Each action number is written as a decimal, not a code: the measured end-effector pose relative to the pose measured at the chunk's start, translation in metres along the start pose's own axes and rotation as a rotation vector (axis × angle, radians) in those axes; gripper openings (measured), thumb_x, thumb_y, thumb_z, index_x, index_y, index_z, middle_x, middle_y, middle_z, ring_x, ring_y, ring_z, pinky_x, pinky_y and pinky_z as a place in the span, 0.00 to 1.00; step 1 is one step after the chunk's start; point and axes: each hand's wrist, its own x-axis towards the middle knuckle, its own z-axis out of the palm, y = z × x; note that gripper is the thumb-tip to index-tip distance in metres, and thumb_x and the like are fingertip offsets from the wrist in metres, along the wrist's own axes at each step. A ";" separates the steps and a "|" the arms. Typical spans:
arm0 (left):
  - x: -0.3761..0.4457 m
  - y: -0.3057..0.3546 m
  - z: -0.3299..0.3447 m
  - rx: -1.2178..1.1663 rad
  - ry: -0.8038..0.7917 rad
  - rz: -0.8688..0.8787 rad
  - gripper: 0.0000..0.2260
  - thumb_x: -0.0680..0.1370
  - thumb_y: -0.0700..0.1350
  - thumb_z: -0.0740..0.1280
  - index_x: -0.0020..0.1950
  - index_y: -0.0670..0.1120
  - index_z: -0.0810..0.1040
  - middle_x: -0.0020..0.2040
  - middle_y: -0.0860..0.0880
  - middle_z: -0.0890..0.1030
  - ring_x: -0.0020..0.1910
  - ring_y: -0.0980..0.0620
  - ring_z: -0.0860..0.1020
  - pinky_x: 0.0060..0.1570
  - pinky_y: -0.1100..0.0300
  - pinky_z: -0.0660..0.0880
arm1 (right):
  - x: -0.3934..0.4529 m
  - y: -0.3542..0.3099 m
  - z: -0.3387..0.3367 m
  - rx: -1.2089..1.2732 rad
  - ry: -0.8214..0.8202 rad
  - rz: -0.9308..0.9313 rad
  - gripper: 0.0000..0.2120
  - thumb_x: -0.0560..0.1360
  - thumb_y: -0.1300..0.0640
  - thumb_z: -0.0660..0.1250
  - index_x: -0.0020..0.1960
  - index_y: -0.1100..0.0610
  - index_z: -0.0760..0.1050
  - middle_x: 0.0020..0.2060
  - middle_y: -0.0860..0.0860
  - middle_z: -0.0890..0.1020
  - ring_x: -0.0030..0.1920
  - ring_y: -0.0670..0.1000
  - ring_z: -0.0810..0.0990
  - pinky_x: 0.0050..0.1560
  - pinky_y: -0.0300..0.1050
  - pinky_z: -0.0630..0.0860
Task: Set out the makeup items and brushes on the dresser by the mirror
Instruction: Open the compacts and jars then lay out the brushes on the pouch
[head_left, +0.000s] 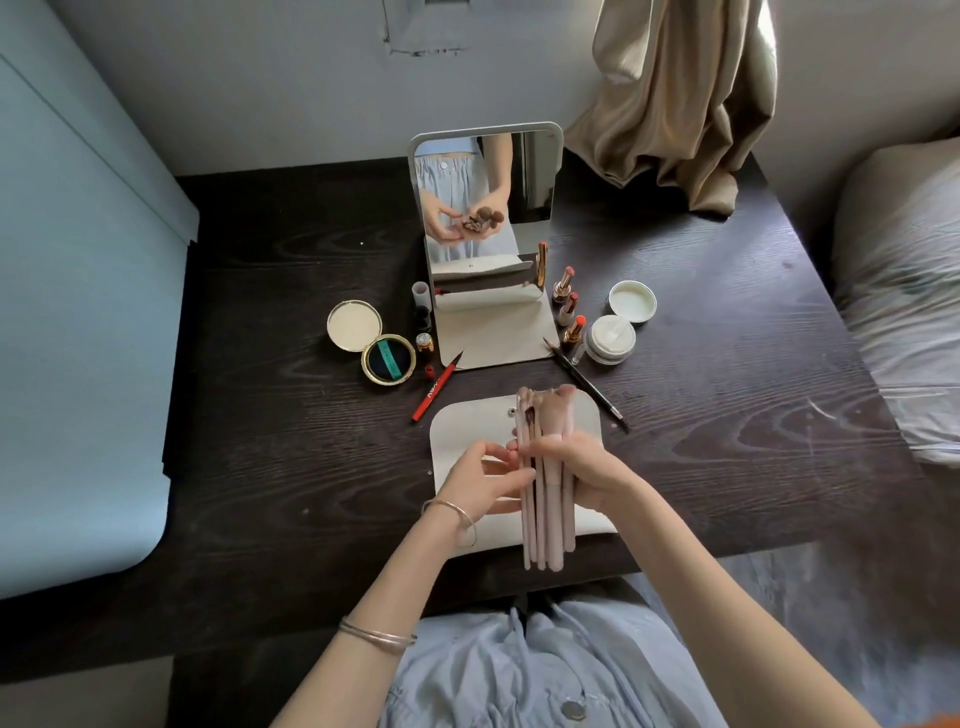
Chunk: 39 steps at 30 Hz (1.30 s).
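Note:
My right hand (587, 470) grips a bundle of several pink-handled makeup brushes (545, 514), bristles pointing away from me. My left hand (485, 480) pinches one brush at the bundle's left side. Both hands hover over an open cream brush pouch (467, 431) lying on the dark wooden dresser (291, 415). A standing mirror (485, 208) sits behind it. Left of the mirror lie an open gold compact (371, 343), small bottles (422, 312) and a red eyeliner pen (436, 387). To its right stand three lipsticks (566, 312), a black brow pencil (587, 384) and an open powder jar (609, 340) with its lid (631, 301).
A beige curtain (680, 104) drapes onto the dresser's back right corner. A bed with grey bedding (904, 301) lies to the right. A pale blue cabinet (72, 312) borders the left. Bare dresser surface lies at left and right of the items.

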 end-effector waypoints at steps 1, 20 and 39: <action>-0.002 -0.002 0.001 -0.003 0.019 0.007 0.10 0.74 0.37 0.70 0.50 0.43 0.71 0.49 0.46 0.78 0.45 0.49 0.81 0.41 0.59 0.81 | 0.001 0.002 0.001 0.021 0.007 0.013 0.05 0.73 0.65 0.66 0.45 0.61 0.80 0.38 0.54 0.82 0.39 0.50 0.82 0.41 0.47 0.80; -0.011 0.000 0.007 0.626 0.373 0.306 0.06 0.74 0.49 0.70 0.44 0.47 0.82 0.45 0.54 0.81 0.37 0.59 0.75 0.42 0.68 0.68 | 0.003 0.025 0.016 0.522 0.101 0.041 0.11 0.74 0.70 0.55 0.49 0.69 0.75 0.39 0.62 0.83 0.39 0.58 0.85 0.42 0.47 0.82; -0.005 0.003 0.003 0.861 0.056 0.338 0.06 0.78 0.43 0.59 0.50 0.40 0.71 0.41 0.46 0.73 0.43 0.43 0.74 0.41 0.55 0.67 | 0.006 0.028 0.013 0.333 0.172 0.150 0.07 0.76 0.67 0.62 0.43 0.64 0.77 0.33 0.57 0.84 0.33 0.51 0.84 0.42 0.46 0.81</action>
